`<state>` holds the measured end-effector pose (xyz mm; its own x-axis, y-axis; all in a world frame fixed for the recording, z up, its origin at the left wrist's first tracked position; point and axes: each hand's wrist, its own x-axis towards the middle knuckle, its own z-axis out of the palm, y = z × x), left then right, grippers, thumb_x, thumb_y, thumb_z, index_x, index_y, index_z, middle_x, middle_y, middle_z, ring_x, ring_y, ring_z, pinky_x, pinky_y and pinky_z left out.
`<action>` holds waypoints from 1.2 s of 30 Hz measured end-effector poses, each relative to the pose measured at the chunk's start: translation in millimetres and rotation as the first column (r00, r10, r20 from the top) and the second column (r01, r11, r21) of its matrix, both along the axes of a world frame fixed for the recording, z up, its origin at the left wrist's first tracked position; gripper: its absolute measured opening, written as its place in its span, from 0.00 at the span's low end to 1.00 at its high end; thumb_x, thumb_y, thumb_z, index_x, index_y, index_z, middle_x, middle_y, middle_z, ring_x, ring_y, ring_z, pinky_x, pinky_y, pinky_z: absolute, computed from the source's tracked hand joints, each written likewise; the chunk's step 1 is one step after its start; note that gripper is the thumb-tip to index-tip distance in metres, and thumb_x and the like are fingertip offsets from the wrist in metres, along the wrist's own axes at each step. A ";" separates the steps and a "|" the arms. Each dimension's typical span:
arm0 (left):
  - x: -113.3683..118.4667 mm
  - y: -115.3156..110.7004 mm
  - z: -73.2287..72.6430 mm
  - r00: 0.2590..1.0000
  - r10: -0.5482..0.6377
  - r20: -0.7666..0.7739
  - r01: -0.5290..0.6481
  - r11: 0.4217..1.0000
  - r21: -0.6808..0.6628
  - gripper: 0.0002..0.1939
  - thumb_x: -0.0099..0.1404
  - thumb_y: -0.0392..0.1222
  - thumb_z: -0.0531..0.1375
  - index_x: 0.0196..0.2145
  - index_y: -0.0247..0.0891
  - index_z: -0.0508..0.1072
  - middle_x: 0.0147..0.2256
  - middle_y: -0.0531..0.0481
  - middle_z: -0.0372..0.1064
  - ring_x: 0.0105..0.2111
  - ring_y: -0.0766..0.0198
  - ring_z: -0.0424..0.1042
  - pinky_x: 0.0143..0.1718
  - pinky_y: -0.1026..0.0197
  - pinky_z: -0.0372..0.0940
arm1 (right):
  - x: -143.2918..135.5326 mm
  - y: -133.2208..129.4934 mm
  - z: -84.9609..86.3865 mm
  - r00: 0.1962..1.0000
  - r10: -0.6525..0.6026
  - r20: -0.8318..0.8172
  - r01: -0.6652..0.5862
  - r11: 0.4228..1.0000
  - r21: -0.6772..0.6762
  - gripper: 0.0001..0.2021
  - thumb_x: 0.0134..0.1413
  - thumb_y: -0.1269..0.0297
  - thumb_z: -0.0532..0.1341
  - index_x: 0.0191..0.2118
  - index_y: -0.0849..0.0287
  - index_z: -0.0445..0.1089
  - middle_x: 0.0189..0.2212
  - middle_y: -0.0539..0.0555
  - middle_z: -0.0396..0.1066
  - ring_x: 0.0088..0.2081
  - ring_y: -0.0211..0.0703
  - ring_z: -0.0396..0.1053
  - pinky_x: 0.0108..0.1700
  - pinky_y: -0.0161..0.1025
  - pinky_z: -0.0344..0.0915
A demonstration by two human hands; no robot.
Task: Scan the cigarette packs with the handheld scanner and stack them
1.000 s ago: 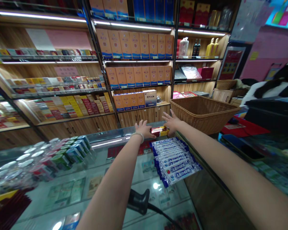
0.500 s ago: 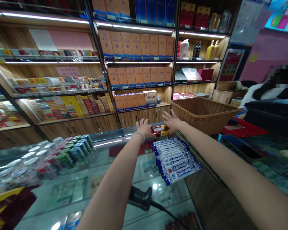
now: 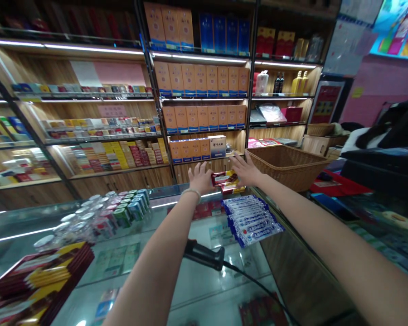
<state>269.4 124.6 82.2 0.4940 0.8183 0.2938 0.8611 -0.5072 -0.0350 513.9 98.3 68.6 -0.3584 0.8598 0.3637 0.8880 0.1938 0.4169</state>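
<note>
A red and yellow snack packet is held by its two ends between my hands, above the far end of the glass counter. My left hand, with a pale band at the wrist, grips its left end, the upper fingers raised. At the right end is my right hand, its thumb side on the packet. Another red and yellow packet shows just underneath. Nearer to me lies a fanned row of blue and white wrapped sticks. A black handheld scanner with a cable lies on the glass.
Red and yellow packets are stacked at the left front. Several small jars and boxes stand behind them. A wicker basket is at the right, beyond my right forearm. Shelves of boxes line the wall; part of a person appears at far right.
The view has shifted, so more of the stacked packets at left shows. The held packet has been raised and turned, its red face now toward me and the other packet visible below.
</note>
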 end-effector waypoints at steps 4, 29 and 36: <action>-20.5 -16.5 7.5 1.000 0.018 0.006 -0.018 0.999 0.048 0.39 0.55 0.56 0.74 0.62 0.49 0.70 0.77 0.41 0.38 0.76 0.41 0.37 0.72 0.28 0.36 | -21.0 -18.0 7.8 0.999 0.012 -0.032 -0.011 0.999 0.039 0.36 0.50 0.47 0.71 0.59 0.65 0.70 0.77 0.68 0.41 0.78 0.67 0.30 0.73 0.70 0.14; -161.6 -91.0 -1.7 0.987 0.124 0.105 -0.146 0.960 0.238 0.36 0.60 0.50 0.70 0.65 0.53 0.68 0.76 0.44 0.41 0.75 0.45 0.42 0.74 0.35 0.38 | -144.8 -72.5 -12.7 0.943 0.104 -0.317 -0.053 0.985 0.165 0.35 0.57 0.44 0.66 0.65 0.55 0.64 0.77 0.65 0.43 0.77 0.67 0.36 0.72 0.70 0.28; -192.6 -110.2 -4.8 0.974 0.076 0.214 -0.137 0.948 0.288 0.35 0.60 0.46 0.71 0.64 0.51 0.70 0.75 0.38 0.44 0.74 0.40 0.45 0.72 0.30 0.40 | -177.9 -90.4 -21.3 0.899 0.171 -0.403 -0.050 0.955 0.293 0.31 0.56 0.49 0.69 0.63 0.52 0.67 0.75 0.65 0.48 0.76 0.67 0.39 0.71 0.73 0.35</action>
<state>76.8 14.3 77.3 0.3157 0.7221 0.6155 0.9145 -0.4046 0.0057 336.0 7.9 47.3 -0.2073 0.6711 0.7118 0.9700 0.2353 0.0607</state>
